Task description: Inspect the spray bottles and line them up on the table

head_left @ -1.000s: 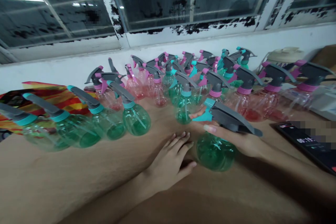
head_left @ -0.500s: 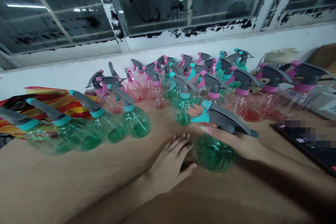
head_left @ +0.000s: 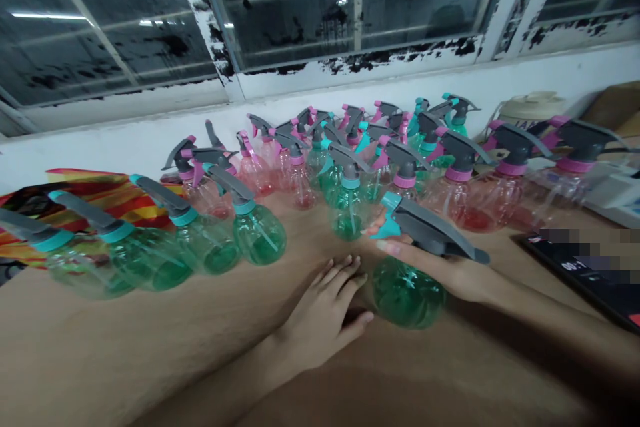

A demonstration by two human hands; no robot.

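My right hand [head_left: 430, 263] is closed around the neck of a green spray bottle [head_left: 407, 297] with a grey head and turquoise trigger, at the right of centre. Its thumb lies across the neck below the trigger, and some fingers are hidden behind the head. Flat on the wooden table [head_left: 240, 340], my left hand [head_left: 330, 313] rests just left of that bottle, fingers stretched out and holding nothing. Beyond the hands stands another green spray bottle [head_left: 347, 220]. To the left, several green spray bottles with turquoise collars form a row, the nearest being a green bottle [head_left: 260, 237].
Several pink spray bottles [head_left: 473, 207] and green ones stand crowded along the back wall. At the right lies a phone [head_left: 575, 267], with a whitish tub [head_left: 533, 107] behind. A red and yellow striped bag [head_left: 110, 190] lies at the left. Windows rise above the wall.
Both hands stay almost as they were, the right one still around the spray bottle's neck. The view has shifted very slightly.
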